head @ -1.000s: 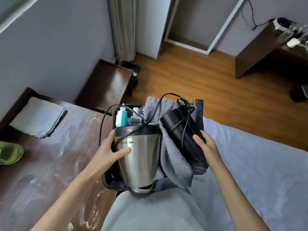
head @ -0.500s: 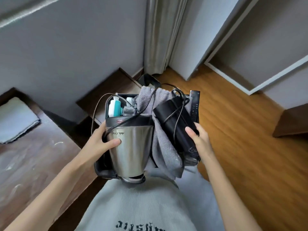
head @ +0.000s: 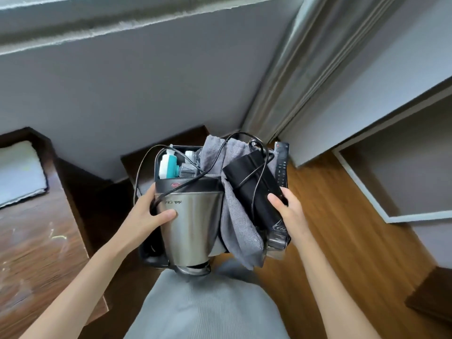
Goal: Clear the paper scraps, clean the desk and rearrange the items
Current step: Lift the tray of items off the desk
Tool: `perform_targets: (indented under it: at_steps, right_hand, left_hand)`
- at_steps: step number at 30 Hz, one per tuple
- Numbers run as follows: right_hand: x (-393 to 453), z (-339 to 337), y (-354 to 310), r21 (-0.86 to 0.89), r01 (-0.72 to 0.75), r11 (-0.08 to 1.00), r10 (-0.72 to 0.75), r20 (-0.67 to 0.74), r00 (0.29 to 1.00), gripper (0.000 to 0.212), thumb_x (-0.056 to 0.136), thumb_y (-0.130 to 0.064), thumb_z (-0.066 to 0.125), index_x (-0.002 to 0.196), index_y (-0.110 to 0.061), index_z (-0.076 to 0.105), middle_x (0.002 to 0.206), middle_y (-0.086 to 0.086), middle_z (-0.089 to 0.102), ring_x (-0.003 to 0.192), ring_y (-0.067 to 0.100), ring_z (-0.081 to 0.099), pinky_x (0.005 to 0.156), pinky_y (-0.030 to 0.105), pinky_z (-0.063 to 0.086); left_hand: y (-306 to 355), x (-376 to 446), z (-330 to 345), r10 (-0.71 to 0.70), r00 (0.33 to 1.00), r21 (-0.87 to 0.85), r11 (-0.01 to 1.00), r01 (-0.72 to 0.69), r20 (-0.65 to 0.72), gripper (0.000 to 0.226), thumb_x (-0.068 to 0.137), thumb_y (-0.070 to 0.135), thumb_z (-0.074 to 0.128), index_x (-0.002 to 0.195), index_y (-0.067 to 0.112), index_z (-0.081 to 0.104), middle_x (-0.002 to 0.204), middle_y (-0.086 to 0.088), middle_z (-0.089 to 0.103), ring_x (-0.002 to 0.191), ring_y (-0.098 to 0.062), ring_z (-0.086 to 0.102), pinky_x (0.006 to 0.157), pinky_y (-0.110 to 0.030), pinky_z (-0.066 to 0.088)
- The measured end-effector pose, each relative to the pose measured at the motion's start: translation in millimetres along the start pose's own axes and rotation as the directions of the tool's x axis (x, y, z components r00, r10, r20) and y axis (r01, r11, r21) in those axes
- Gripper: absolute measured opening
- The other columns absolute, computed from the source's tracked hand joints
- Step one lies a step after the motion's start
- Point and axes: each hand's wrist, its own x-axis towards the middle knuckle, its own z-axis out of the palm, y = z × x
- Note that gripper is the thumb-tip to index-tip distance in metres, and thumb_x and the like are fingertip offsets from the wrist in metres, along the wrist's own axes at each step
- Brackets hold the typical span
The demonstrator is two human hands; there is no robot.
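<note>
The left hand (head: 146, 214) is gripping the tray (head: 151, 258) at its left rim, thumb curled onto the kettle (head: 193, 223) wall and fingers out of sight behind the rim. The right hand (head: 288, 211) is gripping the right rim, thumb pressing on the black dryer (head: 254, 189). The tray is being held in the air between the two grips, in front of the torso, with the bench (head: 31, 241) outward of the left grip.

Handling, as a judgement: the load is bulky and top-heavy. The steel kettle is smooth, stiff and likely to slide; the grey cloth (head: 234, 216) is soft and gives no support. The cord (head: 146, 167) is looping loose outward of the left grip and may snag. Take hold at both rims and keep the tray level.

Appearance: a black tray, packed full. The kettle is lying on its side just inward of the left grip; a teal bottle (head: 168, 165) stands beyond it; a remote (head: 281, 165) is standing just beyond the right grip.
</note>
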Motion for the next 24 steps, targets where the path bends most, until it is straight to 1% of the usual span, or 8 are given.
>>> perform_targets:
  at_steps: [2, 3, 5, 7, 10, 14, 20, 24]
  right_hand:
    - [25.2, 10.6, -10.5, -0.035, 0.015, 0.999, -0.013, 0.051, 0.999, 0.065, 0.066, -0.067, 0.068, 0.12, -0.032, 0.056, 0.133, 0.0, 0.055, 0.12, 0.011, 0.053, 0.109, 0.041, 0.039]
    - [37.9, 16.5, -14.4, -0.05, 0.023, 0.998, -0.02, 0.074, 0.997, 0.061, 0.069, -0.064, 0.068, 0.119, -0.033, 0.055, 0.134, -0.001, 0.054, 0.12, 0.01, 0.052, 0.109, 0.039, 0.038]
    - [62.4, 29.2, -22.2, -0.086, 0.023, 0.996, -0.014, 0.103, 0.995, 0.077, 0.061, -0.073, 0.065, 0.124, -0.03, 0.056, 0.135, -0.003, 0.053, 0.122, 0.011, 0.052, 0.11, 0.042, 0.038]
    - [87.5, 41.7, -29.8, -0.127, 0.031, 0.991, -0.011, 0.152, 0.988, 0.09, 0.056, -0.076, 0.062, 0.131, -0.025, 0.055, 0.135, -0.004, 0.053, 0.123, 0.012, 0.051, 0.109, 0.042, 0.039]
    - [124.8, 62.8, -42.3, -0.171, 0.072, 0.983, -0.031, 0.231, 0.972, 0.093, 0.058, -0.075, 0.063, 0.133, -0.02, 0.055, 0.135, -0.001, 0.054, 0.123, 0.014, 0.052, 0.108, 0.04, 0.041]
    - [179.2, 95.6, -50.6, -0.215, 0.156, 0.964, -0.081, 0.322, 0.943, 0.093, 0.063, -0.07, 0.06, 0.136, -0.012, 0.052, 0.138, 0.003, 0.052, 0.127, 0.016, 0.049, 0.104, 0.03, 0.039]
    - [264.9, 151.7, -32.7, -0.22, 0.199, 0.955, -0.101, 0.39, 0.915, 0.083, 0.064, -0.066, 0.061, 0.128, -0.012, 0.058, 0.129, 0.005, 0.058, 0.12, 0.017, 0.054, 0.104, 0.034, 0.043]
    - [321.7, 188.1, 8.3, -0.246, 0.171, 0.954, -0.059, 0.406, 0.912, 0.098, 0.057, -0.072, 0.064, 0.133, -0.011, 0.053, 0.137, 0.006, 0.054, 0.126, 0.02, 0.051, 0.11, 0.044, 0.039]
  left_hand:
    - [-6.1, 12.6, -5.6, -0.028, 0.999, -0.025, 0.999, 0.027, -0.023, 0.061, 0.058, 0.06, 0.061, 0.112, 0.074, 0.038, 0.108, 0.052, 0.05, 0.105, 0.025, 0.047, 0.08, -0.002, 0.037]
    - [-10.0, 18.0, -8.6, -0.043, 0.998, -0.04, 0.998, 0.041, -0.045, 0.064, 0.057, 0.06, 0.061, 0.116, 0.067, 0.038, 0.107, 0.052, 0.05, 0.105, 0.025, 0.047, 0.081, -0.001, 0.037]
    - [-18.6, 27.3, -15.4, -0.073, 0.993, -0.062, 0.996, 0.067, -0.092, 0.067, 0.057, 0.059, 0.061, 0.12, 0.056, 0.037, 0.106, 0.053, 0.05, 0.104, 0.026, 0.047, 0.08, 0.002, 0.036]
    - [-26.0, 33.8, -22.2, -0.115, 0.984, -0.092, 0.99, 0.103, -0.135, 0.064, 0.058, 0.057, 0.061, 0.118, 0.058, 0.038, 0.106, 0.053, 0.05, 0.104, 0.027, 0.046, 0.079, 0.007, 0.033]
    - [-37.3, 46.0, -29.1, -0.145, 0.967, -0.109, 0.986, 0.125, -0.208, 0.056, 0.062, 0.052, 0.061, 0.111, 0.071, 0.042, 0.109, 0.05, 0.052, 0.106, 0.026, 0.046, 0.08, 0.007, 0.032]
    - [-64.6, 70.7, -31.0, -0.191, 0.934, -0.162, 0.976, 0.147, -0.301, 0.06, 0.063, 0.051, 0.06, 0.12, 0.053, 0.04, 0.109, 0.051, 0.051, 0.106, 0.027, 0.044, 0.08, 0.008, 0.031]
    - [-135.4, 131.0, -25.7, -0.271, 0.875, -0.204, 0.958, 0.203, -0.401, 0.066, 0.063, 0.057, 0.059, 0.125, 0.053, 0.037, 0.114, 0.047, 0.05, 0.112, 0.024, 0.042, 0.087, 0.0, 0.032]
    - [-194.4, 172.7, -18.3, -0.305, 0.853, -0.233, 0.947, 0.223, -0.423, 0.066, 0.062, 0.05, 0.059, 0.124, 0.051, 0.039, 0.113, 0.047, 0.052, 0.111, 0.023, 0.045, 0.086, 0.003, 0.033]
